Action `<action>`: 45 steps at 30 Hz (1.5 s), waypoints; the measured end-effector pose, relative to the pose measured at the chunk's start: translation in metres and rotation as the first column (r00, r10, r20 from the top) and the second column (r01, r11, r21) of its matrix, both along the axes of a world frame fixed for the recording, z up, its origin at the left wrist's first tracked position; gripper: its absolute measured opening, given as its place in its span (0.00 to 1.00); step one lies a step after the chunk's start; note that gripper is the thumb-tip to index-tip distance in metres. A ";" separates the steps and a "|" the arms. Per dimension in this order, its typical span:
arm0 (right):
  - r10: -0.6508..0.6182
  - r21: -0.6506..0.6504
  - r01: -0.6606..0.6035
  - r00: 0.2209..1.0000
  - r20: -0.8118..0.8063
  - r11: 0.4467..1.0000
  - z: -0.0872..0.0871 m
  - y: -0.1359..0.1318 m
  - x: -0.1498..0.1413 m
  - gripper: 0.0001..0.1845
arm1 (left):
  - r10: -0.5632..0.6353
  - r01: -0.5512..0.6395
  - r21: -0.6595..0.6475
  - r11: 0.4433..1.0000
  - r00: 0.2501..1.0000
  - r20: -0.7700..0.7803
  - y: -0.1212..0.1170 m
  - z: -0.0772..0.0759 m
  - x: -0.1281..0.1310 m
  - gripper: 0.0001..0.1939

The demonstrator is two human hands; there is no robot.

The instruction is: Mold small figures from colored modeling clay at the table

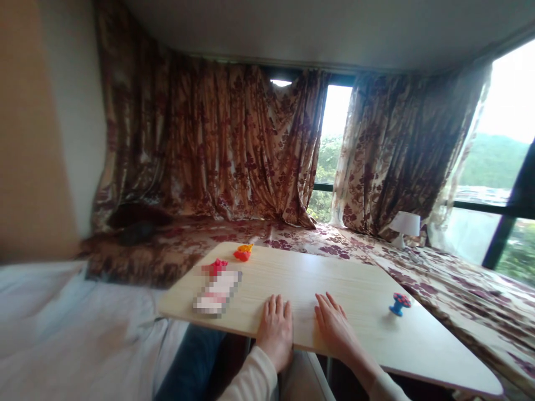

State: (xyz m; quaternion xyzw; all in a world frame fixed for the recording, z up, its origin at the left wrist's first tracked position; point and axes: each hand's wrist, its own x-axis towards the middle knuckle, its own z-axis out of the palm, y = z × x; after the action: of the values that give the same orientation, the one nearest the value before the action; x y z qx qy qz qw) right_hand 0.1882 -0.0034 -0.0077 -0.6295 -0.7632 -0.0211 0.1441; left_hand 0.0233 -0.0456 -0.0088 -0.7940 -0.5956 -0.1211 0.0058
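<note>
My left hand (pixel 276 328) lies flat, palm down, at the near edge of a pale wooden table (pixel 305 273), fingers stretched out and nothing under them that I can see. To its right my right hand (pixel 331 322) rests flat on the same top, fingers extended and holding nothing. A phone-like flat object (pixel 218 294), blurred by pixels, lies left of my left hand. Behind it are a small pink-red item (pixel 218 267) and an orange and red item (pixel 243 252), their kinds unclear. Off to the right stands a small blue mushroom-shaped toy (pixel 400 304) with a red-dotted cap.
A flower-patterned cloth (pixel 334 242) covers the ledge behind and right of the table. A white lamp (pixel 406 224) stands there. Patterned curtains (pixel 234 139) hang before the windows. On the left is a bed with a white sheet (pixel 83 334).
</note>
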 end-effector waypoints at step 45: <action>0.066 0.033 -0.064 0.996 -0.063 0.997 -0.004 -0.024 -0.020 0.28 | 0.030 -0.025 0.092 0.995 0.998 -0.052 0.013 -0.024 -0.003 0.34</action>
State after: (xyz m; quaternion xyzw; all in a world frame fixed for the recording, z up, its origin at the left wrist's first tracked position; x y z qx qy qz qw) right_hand 0.1679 -0.0277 -0.0121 -0.6024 -0.7779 -0.0080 0.1789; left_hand 0.0202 -0.0323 -0.0323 -0.7877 -0.5998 -0.1269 0.0599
